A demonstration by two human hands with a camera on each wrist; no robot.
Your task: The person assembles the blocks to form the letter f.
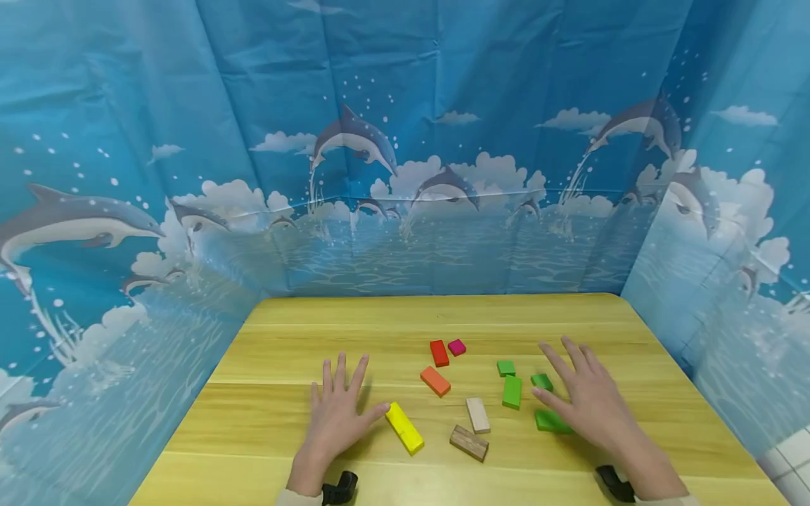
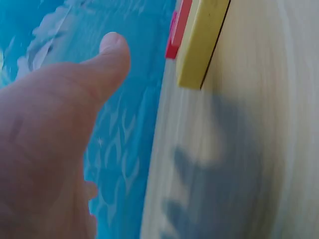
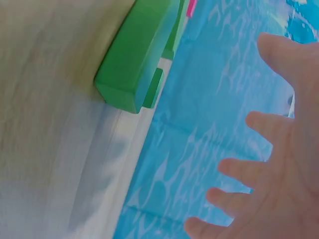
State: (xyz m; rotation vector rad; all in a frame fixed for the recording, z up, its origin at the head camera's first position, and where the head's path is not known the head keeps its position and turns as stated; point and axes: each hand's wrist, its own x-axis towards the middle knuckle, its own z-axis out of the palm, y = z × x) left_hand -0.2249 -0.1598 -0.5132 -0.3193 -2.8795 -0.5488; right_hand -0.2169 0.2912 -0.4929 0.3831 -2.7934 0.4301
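Note:
My left hand [image 1: 338, 418] hovers with spread fingers over the table's left part, its thumb tip beside a long yellow block [image 1: 405, 429]. In the left wrist view a shadow lies beneath that hand, apart from the yellow block [image 2: 203, 45]. On the right, my right hand [image 1: 588, 397] is spread too, holding nothing. It partly covers a green block [image 1: 552, 422], and a small green block [image 1: 541, 381] lies by its thumb. Farther inward are a green block [image 1: 512, 392] and a small green one [image 1: 505, 368]. The right wrist view shows a large green block [image 3: 134, 59] below the hand.
Between the hands lie an orange block [image 1: 435, 381], a red block [image 1: 439, 353], a small magenta block [image 1: 457, 347], a pale block [image 1: 477, 415] and a brown wood-grained block [image 1: 469, 443]. The wooden table [image 1: 304, 330] meets a blue dolphin curtain [image 1: 405, 260] at the back and sides.

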